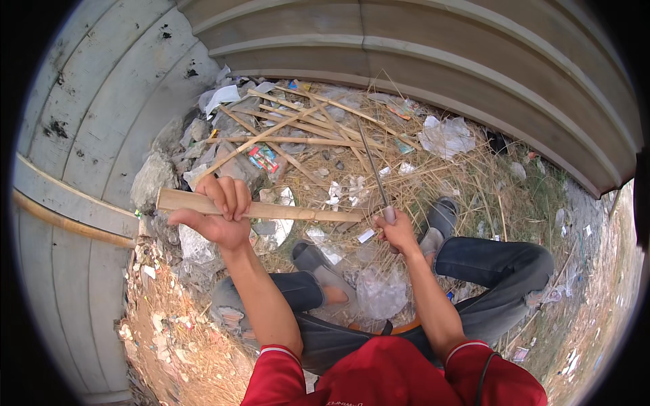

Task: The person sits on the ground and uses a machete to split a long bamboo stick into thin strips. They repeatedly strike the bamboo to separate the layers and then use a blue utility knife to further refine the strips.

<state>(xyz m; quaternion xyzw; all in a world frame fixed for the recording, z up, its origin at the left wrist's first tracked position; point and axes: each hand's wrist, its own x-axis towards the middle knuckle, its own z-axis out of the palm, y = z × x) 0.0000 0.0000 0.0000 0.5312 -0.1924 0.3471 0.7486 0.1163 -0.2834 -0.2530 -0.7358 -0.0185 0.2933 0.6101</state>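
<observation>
My left hand (220, 206) has its fingers curled over a flat, pale wooden stick (291, 212), with the thumb stretched out below it. The stick lies crosswise, broad at its left end and tapering to the right. My right hand (399, 232) is closed round the pale handle of a long-bladed knife (372, 157). Its narrow dark blade points up and away from me, seen almost edge-on. The stick's thin end comes close to my right hand; I cannot tell whether it touches the knife.
Several bamboo strips (305, 141) lie crossed on the littered ground beyond my hands. Rocks (154, 181) stand at the left by a grey wall (81, 88). A corrugated metal wall (433, 51) closes the far side. My bent legs and a clear plastic bag (381, 292) are below my hands.
</observation>
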